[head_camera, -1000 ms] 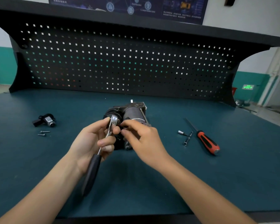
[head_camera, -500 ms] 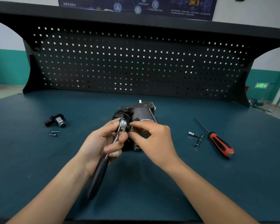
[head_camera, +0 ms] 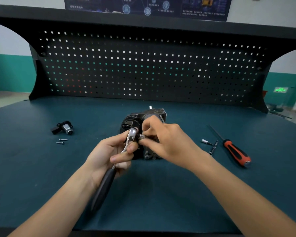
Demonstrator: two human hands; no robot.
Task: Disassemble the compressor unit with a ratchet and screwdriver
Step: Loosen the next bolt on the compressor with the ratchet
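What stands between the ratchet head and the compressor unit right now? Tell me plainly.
The right hand has its fingers pinching a socket at the head of the ratchet that the left hand grips, in front of the compressor unit. Nothing else visible stands between them.

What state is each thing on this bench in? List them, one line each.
ratchet: lifted, gripped by the left hand.
socket: at the ratchet head, pinched by the right hand.
compressor unit: resting behind both hands.
screwdriver: lying unused, right.
small black part: lying loose, left.
two screws: loose beside it.
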